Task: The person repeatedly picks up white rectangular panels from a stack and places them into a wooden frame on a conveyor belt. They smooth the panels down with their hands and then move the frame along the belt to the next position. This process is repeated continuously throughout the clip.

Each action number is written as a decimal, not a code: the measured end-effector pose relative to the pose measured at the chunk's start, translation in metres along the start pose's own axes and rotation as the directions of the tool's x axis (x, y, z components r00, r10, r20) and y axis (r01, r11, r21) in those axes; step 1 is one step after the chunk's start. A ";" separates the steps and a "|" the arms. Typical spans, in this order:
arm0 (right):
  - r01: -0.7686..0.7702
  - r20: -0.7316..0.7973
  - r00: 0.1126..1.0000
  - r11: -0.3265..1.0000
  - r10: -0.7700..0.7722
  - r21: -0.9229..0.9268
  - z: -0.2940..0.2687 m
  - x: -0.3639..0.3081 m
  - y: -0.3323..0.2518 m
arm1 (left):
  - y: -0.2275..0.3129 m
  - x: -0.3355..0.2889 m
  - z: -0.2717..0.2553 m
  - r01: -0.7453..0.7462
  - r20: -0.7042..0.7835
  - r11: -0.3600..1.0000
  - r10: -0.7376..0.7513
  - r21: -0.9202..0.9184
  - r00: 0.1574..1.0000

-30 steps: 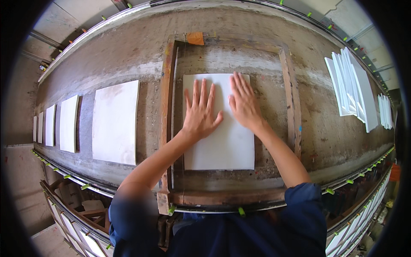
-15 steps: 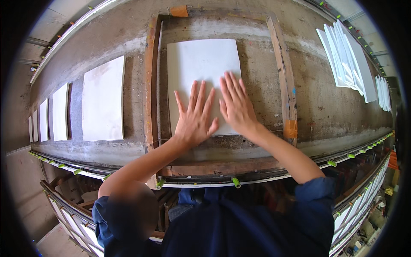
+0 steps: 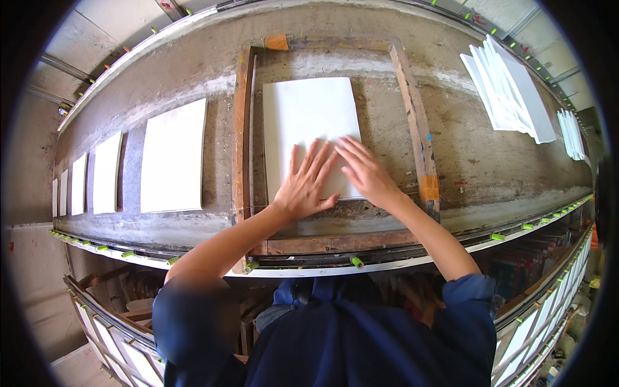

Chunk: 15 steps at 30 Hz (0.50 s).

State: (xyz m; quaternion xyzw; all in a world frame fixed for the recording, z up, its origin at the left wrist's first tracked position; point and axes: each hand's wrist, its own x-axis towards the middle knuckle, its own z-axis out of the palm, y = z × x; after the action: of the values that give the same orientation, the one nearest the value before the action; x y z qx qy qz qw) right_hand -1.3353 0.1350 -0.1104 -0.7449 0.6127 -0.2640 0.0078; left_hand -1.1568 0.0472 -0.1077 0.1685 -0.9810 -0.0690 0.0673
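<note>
A: Where's the white tile (image 3: 308, 129)?

B: Flat on the table (image 3: 490, 168), inside the wooden frame (image 3: 412, 109). Left hand (image 3: 308, 184) and right hand (image 3: 364, 171) press its near edge, fingers spread, gripping nothing.

A: How would it handle?

B: Stiff, smooth, probably brittle (thin too, I'd judge). Best taken by opposite edges. More tiles (image 3: 173, 158) lie to the left.

- One white tile (image 3: 309, 129) inside one wooden frame (image 3: 412, 122).
- Five white tiles (image 3: 173, 158) in a row at left.
- Two stacks of tiles (image 3: 506, 90) at right.
- Two hands.
</note>
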 end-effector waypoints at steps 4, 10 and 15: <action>-0.384 0.096 0.921 0.837 0.378 0.390 -0.042 -0.031 -0.002 | 0.008 -0.002 -0.004 -0.028 -0.031 0.999 0.029 0.025 0.999; -0.412 0.227 0.909 0.840 0.350 0.354 -0.053 -0.056 -0.021 | 0.029 0.008 -0.001 0.103 -0.087 0.994 -0.101 0.024 0.991; -0.338 0.158 0.940 0.892 0.303 0.299 -0.051 -0.055 -0.023 | 0.030 0.007 0.001 0.088 -0.130 0.996 -0.087 0.004 0.988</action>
State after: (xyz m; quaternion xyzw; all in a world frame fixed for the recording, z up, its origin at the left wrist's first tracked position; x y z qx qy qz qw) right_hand -1.3408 0.2072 -0.0793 -0.6354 0.6744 -0.3149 0.2056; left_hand -1.1731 0.0726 -0.1036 0.2159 -0.9665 -0.0558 0.1270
